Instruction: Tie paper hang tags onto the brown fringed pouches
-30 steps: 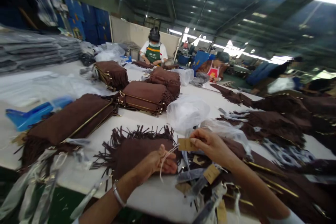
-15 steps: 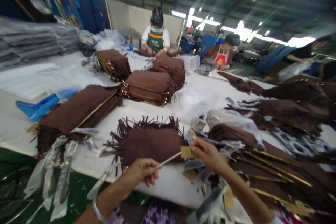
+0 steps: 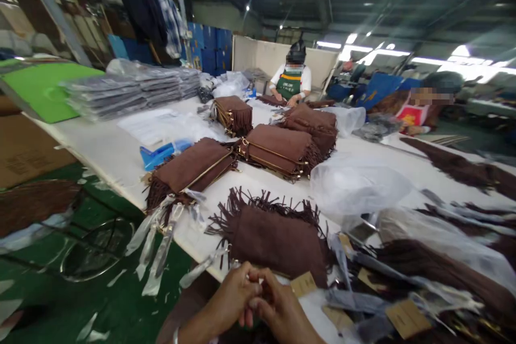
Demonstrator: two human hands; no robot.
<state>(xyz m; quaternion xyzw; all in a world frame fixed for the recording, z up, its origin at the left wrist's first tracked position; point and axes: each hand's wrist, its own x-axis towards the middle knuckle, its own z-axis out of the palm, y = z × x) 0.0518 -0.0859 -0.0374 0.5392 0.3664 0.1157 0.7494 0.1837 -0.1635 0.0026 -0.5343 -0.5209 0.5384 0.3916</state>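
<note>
A brown fringed suede-like bag [image 3: 278, 242] lies flat on the table just beyond my hands, its fringe spread along the far side. My left hand [image 3: 230, 296] and my right hand [image 3: 278, 301] meet at the bag's near edge. Both have their fingertips pinched together and touching; whatever is between them is hidden or too small to name. Beside my right hand, a tan cardboard tag [image 3: 303, 284] rests by the bag's near right corner. Off the bag's left end hangs a plastic-wrapped strap end [image 3: 201, 267].
Stacked brown bags [image 3: 278, 148] with gold-coloured bars stand farther back, near a blue plastic tool [image 3: 155, 156]. Clear plastic bags [image 3: 355, 185] and more brown bags [image 3: 443, 269] lie to the right. Across the table [image 3: 91, 142], a person in a green apron [image 3: 288, 86] works.
My view has swung left. My hands have come together, whereas before they were apart with a white strip in the left and a tan tag at the right. The strip is out of sight.
</note>
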